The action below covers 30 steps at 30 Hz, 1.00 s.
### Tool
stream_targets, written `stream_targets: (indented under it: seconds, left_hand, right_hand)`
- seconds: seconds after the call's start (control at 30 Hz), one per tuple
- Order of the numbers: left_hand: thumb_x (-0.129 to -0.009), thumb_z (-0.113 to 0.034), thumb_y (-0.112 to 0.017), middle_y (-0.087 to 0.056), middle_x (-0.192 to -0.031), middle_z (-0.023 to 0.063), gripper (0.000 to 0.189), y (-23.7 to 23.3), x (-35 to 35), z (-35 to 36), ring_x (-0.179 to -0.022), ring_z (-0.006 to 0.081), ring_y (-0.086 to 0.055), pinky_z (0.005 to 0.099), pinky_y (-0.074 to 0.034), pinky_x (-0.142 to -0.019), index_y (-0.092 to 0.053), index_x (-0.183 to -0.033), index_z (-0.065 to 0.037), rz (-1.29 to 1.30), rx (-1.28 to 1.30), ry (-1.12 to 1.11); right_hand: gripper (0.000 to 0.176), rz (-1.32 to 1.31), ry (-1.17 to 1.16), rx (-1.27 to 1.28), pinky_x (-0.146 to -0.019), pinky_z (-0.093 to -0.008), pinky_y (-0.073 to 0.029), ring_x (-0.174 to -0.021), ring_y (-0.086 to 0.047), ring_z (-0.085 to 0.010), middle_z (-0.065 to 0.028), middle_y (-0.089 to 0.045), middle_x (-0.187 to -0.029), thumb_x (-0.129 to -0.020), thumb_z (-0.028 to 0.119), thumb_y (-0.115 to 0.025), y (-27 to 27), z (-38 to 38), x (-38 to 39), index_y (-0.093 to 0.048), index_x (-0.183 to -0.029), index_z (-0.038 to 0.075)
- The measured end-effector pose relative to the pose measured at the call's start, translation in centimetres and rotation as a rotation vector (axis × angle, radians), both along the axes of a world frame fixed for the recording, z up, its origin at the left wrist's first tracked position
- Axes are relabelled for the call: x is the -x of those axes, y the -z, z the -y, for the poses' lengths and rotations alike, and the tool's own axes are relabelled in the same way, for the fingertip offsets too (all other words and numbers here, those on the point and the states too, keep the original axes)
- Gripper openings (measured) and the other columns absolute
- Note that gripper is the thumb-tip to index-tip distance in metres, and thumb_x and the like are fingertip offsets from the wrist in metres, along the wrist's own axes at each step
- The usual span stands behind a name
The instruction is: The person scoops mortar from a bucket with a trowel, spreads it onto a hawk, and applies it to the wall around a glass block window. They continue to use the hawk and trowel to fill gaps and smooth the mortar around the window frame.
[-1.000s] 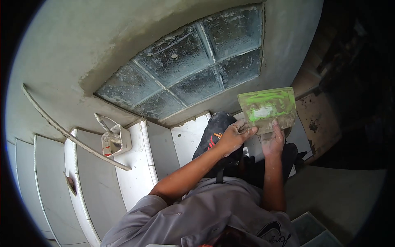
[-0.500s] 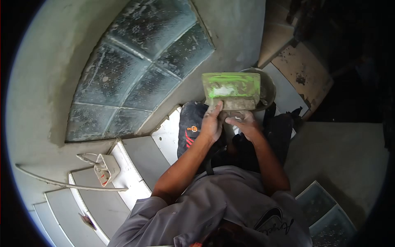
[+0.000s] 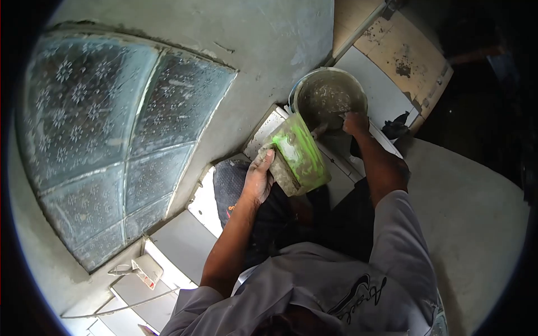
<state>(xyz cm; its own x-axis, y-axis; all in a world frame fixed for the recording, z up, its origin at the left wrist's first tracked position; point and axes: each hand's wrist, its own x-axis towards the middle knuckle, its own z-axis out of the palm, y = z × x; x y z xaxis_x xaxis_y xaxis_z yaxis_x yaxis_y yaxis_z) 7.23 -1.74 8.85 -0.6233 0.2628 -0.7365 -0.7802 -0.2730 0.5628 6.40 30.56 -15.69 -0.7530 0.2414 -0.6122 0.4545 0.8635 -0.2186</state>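
Observation:
My left hand point(image 3: 260, 178) grips a green plastic float point(image 3: 300, 154) smeared with grey mortar, its thumb pressed on the mortar-caked edge. The float is tilted beside the bucket. At the bucket's near right rim is my right hand point(image 3: 354, 122), its fingers curled and directed inward. What it holds, if anything, is too small and dark to make out. Wet grey mortar lies inside the round bucket point(image 3: 363, 101).
Glass blocks point(image 3: 84, 95) fill an opening in the plastered wall point(image 3: 274, 45) at left. White-edged steps point(image 3: 182, 243) descend at lower left, with a small white container point(image 3: 148, 270) on them. A stained board point(image 3: 400, 53) lies beyond the bucket.
The view has shifted. My right hand has left the float and moved to the bucket. The float has turned and is now in my left hand alone, lower and further left.

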Motion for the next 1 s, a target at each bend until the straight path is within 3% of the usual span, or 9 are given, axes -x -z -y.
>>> stream_targets:
  seconds: [0.2, 0.3, 0.4, 0.5, 0.6, 0.7, 0.77, 0.9, 1.0]
  left_hand:
    - [-0.101, -0.038, -0.061, -0.054, -0.143, 0.0123, 0.061, 1.6, 1.3, -0.8, -0.132, 0.0266, -0.053, 0.0447, -0.043, -0.112, -0.042, -0.147, -0.002, 0.101, 0.096, 0.073]
    - [-0.101, -0.039, -0.062, -0.054, -0.143, 0.0118, 0.062, 1.9, 1.7, -1.4, -0.131, 0.0259, -0.053, 0.0436, -0.042, -0.111, -0.043, -0.147, -0.002, 0.131, 0.117, 0.034]
    - [-0.099, -0.039, -0.066, -0.061, -0.134, 0.0078, 0.055, 2.8, 1.7, -1.6, -0.121, 0.0203, -0.058, 0.0365, -0.047, -0.105, -0.052, -0.139, -0.003, 0.143, 0.114, -0.009]
    - [-0.099, -0.038, -0.066, -0.06, -0.133, 0.0082, 0.055, 3.5, 1.7, -1.7, -0.121, 0.02, -0.058, 0.0361, -0.046, -0.104, -0.052, -0.138, -0.002, 0.15, 0.122, 0.001]
    - [-0.099, -0.037, -0.065, -0.06, -0.133, 0.0091, 0.054, 3.3, 1.8, -1.8, -0.121, 0.0208, -0.058, 0.0363, -0.046, -0.105, -0.053, -0.138, -0.001, 0.15, 0.159, -0.001]
    - [-0.099, -0.037, -0.065, -0.06, -0.134, 0.0102, 0.056, 3.2, 1.9, -1.9, -0.121, 0.0219, -0.058, 0.0367, -0.046, -0.105, -0.052, -0.139, -0.001, 0.152, 0.167, -0.006]
    - [-0.099, -0.038, -0.065, -0.06, -0.134, 0.0108, 0.057, 4.0, 1.8, -1.5, -0.122, 0.0224, -0.057, 0.0372, -0.046, -0.105, -0.051, -0.14, 0.0, 0.15, 0.157, 0.002]
    - [-0.099, -0.038, -0.065, -0.059, -0.135, 0.0116, 0.059, 3.8, 2.1, -2.0, -0.123, 0.0231, -0.057, 0.0383, -0.045, -0.106, -0.05, -0.141, 0.0, 0.124, 0.141, -0.009]
    - [-0.1, -0.04, -0.063, -0.058, -0.136, 0.0122, 0.059, 3.6, 2.4, -2.5, -0.124, 0.0242, -0.057, 0.0395, -0.046, -0.106, -0.049, -0.142, 0.0, 0.131, 0.196, -0.056]
  right_hand:
    - [0.026, 0.03, -0.226, -0.164, -0.092, -0.048, -0.052, -0.113, -0.065, -0.0358, -0.0146, -0.073, -0.11, -0.088, 0.029, -0.064, 2.5, 0.6, 2.0, -0.077, -0.098, 0.009]
    - [0.032, 0.149, 0.02, 0.023, -0.095, -0.0479, -0.051, -0.114, -0.064, -0.0371, -0.0157, -0.072, -0.113, -0.088, 0.032, -0.063, 0.5, 0.5, 5.4, -0.076, -0.102, 0.005]
    - [0.036, -0.113, 0.101, 0.076, -0.096, -0.0466, -0.051, -0.113, -0.064, -0.0397, -0.0193, -0.07, -0.116, -0.086, 0.034, -0.064, 2.6, 0.7, 7.9, -0.074, -0.105, 0.005]
    - [0.036, -0.413, 0.353, 0.149, -0.097, -0.0458, -0.051, -0.112, -0.064, -0.0404, -0.0219, -0.068, -0.116, -0.085, 0.034, -0.064, 12.3, 2.9, 8.1, -0.072, -0.104, 0.004]
    - [0.039, -0.156, 0.171, 0.048, -0.1, -0.0464, -0.049, -0.113, -0.064, -0.0389, -0.0218, -0.069, -0.115, -0.085, 0.035, -0.064, 17.9, 5.5, 8.8, -0.071, -0.105, 0.002]
    - [0.038, -0.298, 0.406, 0.161, -0.097, -0.0459, -0.05, -0.112, -0.063, -0.0405, -0.0219, -0.069, -0.112, -0.087, 0.032, -0.062, 16.8, 10.0, 8.6, -0.069, -0.108, 0.0]
    - [0.033, -0.155, 0.559, 0.442, -0.082, -0.0437, -0.053, -0.097, -0.067, -0.037, -0.02, -0.07, -0.105, -0.091, 0.028, -0.06, 16.1, 10.3, 8.9, -0.068, -0.109, 0.001]
    - [0.023, 0.05, 0.991, 1.021, -0.055, -0.0341, -0.048, -0.068, -0.063, -0.0227, -0.0136, -0.071, -0.092, -0.097, 0.022, -0.057, 8.5, 6.0, 7.5, -0.067, -0.108, 0.005]
    - [0.021, 0.077, 1.094, 1.071, -0.048, -0.0292, -0.041, -0.059, -0.054, -0.0143, -0.0095, -0.07, -0.087, -0.097, 0.022, -0.059, 5.2, 1.6, 4.6, -0.065, -0.11, 0.006]
